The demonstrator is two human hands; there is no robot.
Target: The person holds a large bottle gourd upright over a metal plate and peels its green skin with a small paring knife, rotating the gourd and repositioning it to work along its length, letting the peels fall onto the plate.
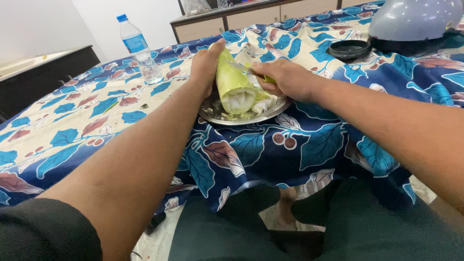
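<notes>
Nearest the camera, two bare forearms reach forward over dark trousers and a pale floor, the left one ending in a dark sleeve. They pass over the hanging edge of a glossy tablecloth (251, 150) printed with blue leaves and reddish berries on navy and cream panels, which drapes the table in soft folds.

Just past the edge sits a round, shallow metal plate (217, 115), its shiny rim dulled with scraps of pale peel. On it lies a long, pale green gourd (233, 82), cylindrical and smooth-skinned, its cut end facing the camera and showing white, spongy flesh. The left hand (205, 65) grips the gourd's far part from the left side, fingers wrapped around it and clamped on the skin. The right hand (285, 77) is closed tight around the handle of a knife (239, 66), whose thin metal blade lies against the gourd's upper side; a bit of green shows under the hand.

Farther left stands a clear plastic water bottle (137, 48) with a blue cap and label. Farther right rest a round black lid (349, 48) and a smooth grey domed helmet (415, 19). Beyond are a wooden cabinet (241, 17) and a white wall.
</notes>
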